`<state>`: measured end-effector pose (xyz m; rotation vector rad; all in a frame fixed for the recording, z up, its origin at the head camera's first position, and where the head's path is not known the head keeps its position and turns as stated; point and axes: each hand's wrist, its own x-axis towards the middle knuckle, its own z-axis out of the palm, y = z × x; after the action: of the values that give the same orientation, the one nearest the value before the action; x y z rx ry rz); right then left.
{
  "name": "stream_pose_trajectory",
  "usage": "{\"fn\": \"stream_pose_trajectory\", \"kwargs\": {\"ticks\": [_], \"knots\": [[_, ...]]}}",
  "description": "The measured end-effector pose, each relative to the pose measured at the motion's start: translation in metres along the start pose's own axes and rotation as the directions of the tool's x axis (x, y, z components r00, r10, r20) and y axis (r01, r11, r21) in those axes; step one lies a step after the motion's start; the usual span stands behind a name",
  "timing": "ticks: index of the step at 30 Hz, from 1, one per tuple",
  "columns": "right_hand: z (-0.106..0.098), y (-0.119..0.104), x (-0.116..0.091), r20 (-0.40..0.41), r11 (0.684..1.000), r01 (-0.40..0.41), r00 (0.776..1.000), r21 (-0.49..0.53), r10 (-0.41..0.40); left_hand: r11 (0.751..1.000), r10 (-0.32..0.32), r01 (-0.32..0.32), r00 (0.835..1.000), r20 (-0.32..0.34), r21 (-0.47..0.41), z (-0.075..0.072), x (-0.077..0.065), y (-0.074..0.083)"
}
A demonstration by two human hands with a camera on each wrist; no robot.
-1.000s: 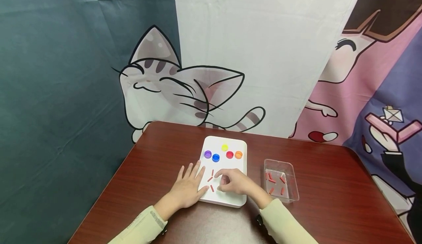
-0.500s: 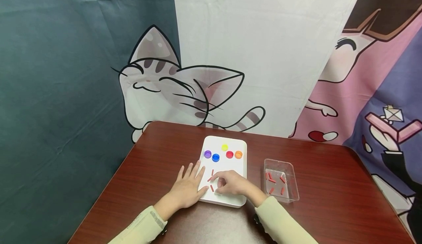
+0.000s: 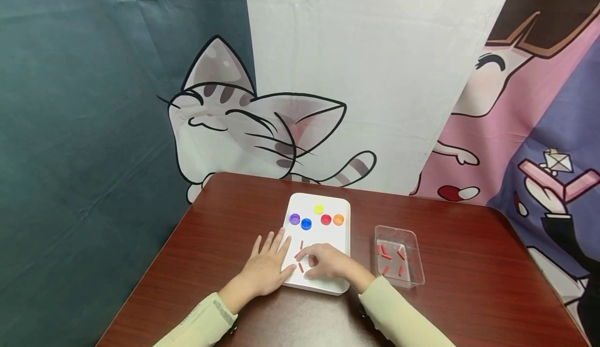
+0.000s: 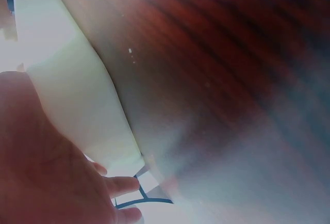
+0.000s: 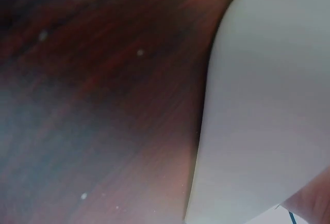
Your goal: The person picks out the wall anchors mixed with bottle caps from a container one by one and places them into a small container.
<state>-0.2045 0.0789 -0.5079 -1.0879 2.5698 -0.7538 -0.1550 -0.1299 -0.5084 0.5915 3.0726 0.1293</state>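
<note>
A white tray (image 3: 323,245) lies on the table. My left hand (image 3: 264,273) rests with fingers spread at its left edge, thumb on the near left corner. My right hand (image 3: 327,261) is over the tray's near half, with thumb and index finger bowed apart. Three short red sticks lie on the tray: an upper stick (image 3: 302,245), a slanted middle stick (image 3: 296,256) partly covered by the right index fingertip, and a lower stick (image 3: 301,268) between index finger and thumb. In the left wrist view, part of the left hand (image 4: 49,167) shows beside the tray.
Small round coloured cups stand on the tray's far half: purple (image 3: 294,219), blue (image 3: 306,224), yellow (image 3: 319,209), red (image 3: 325,220) and orange (image 3: 338,220). A clear plastic box (image 3: 412,279) with several red sticks stands to the right on the brown table (image 3: 469,274).
My right hand has moved left over the tray, its index fingertip reaching the middle stick. The left hand and the sticks on the tray have stayed put.
</note>
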Motion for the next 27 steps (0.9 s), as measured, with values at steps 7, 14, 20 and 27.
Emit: {"fn": "stream_pose_trajectory", "kwargs": {"ticks": [7, 14, 20, 27], "knots": [[0.0020, -0.0025, 0.0017, -0.010, 0.999, -0.029, 1.000, -0.020, 0.029, 1.000, 0.003, -0.003, 1.000, -0.001, -0.014, -0.0015, -0.0004, 0.0003], [0.0033, -0.0039, 0.0023, -0.027, 0.999, -0.028, 0.999, -0.016, 0.028, 1.000, -0.001, 0.001, 1.000, 0.001, -0.009, -0.0013, -0.0002, 0.0004], [0.0040, -0.0054, 0.0017, -0.039, 0.998, -0.046, 0.998, -0.030, 0.045, 1.000, -0.003, 0.003, 1.000, -0.011, -0.027, 0.0006, 0.0004, 0.0004], [0.0069, -0.0060, 0.0013, -0.063, 0.997, -0.054, 0.997, -0.048, 0.051, 0.998, -0.006, 0.005, 1.000, -0.020, -0.059, 0.0036, 0.0004, -0.0005]]}}
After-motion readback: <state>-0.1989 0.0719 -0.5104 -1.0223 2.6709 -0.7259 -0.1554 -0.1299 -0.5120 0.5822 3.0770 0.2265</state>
